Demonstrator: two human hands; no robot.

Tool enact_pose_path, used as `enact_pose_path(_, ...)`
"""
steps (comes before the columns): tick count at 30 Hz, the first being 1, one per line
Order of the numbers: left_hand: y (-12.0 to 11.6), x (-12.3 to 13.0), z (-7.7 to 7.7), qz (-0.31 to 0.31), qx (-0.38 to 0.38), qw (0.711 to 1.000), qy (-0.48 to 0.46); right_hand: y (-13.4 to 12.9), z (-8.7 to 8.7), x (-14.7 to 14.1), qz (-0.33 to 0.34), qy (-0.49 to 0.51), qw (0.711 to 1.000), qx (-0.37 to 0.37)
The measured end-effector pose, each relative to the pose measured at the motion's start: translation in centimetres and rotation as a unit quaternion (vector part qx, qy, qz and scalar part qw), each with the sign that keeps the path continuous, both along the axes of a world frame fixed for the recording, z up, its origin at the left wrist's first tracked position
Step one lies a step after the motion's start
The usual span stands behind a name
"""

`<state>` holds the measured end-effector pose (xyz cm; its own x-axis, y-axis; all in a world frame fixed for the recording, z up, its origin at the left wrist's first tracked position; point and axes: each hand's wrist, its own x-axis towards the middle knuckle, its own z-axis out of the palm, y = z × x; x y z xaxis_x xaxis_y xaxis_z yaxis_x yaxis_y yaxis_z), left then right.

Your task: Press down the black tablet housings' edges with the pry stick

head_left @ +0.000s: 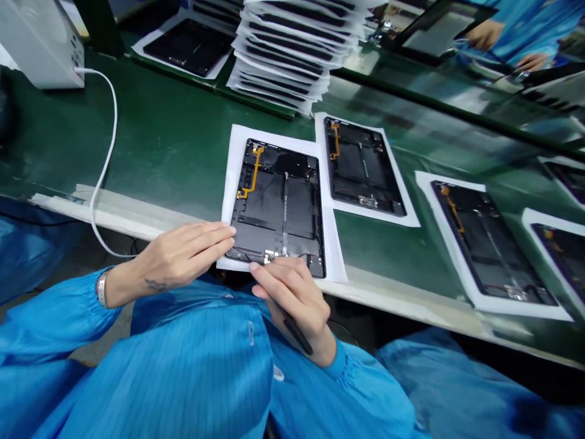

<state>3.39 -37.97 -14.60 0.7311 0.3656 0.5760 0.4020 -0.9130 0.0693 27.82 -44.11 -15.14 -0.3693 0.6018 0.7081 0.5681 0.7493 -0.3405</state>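
An opened tablet [274, 207] lies on a white sheet [336, 250] at the front edge of the bench. Its insides show: dark battery panels, an orange flex cable [255, 174] at the upper left and a small board near the lower edge. My left hand [183, 253] has its fingers stretched out, their tips on the tablet's lower left corner. Closed round a slim black pen-like tool [296, 332], my right hand [295, 292] is at the tablet's lower edge. The tool's front end is mostly hidden by my fingers.
More opened tablets on white sheets, such as a tablet [365, 167], lie to the right. Behind stands a tall stack of sheets and dark panels [292, 49]. A white cable [113, 122] crosses the green bench [169, 134] at left. Another person's hands [487, 35] show at upper right.
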Motion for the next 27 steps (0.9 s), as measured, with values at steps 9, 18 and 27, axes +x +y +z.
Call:
enact_pose_path(9, 0.0, 0.0, 0.2, 0.006, -0.008, 1.000, 0.010, -1.0, -0.8, 0.5, -0.103, -0.030, 0.994, 0.028)
enact_pose_path(18, -0.1, 0.8, 1.7, 0.018, 0.022, 0.994, 0.104, -0.1, 1.4, 0.8, -0.056, 0.119, 0.988, -0.080)
enact_pose_path(27, -1.5, 2.7, 2.4, 0.077, 0.027, 0.984, 0.161, 3.2, 3.4, -1.2, 0.004, 0.139, 0.959, -0.247)
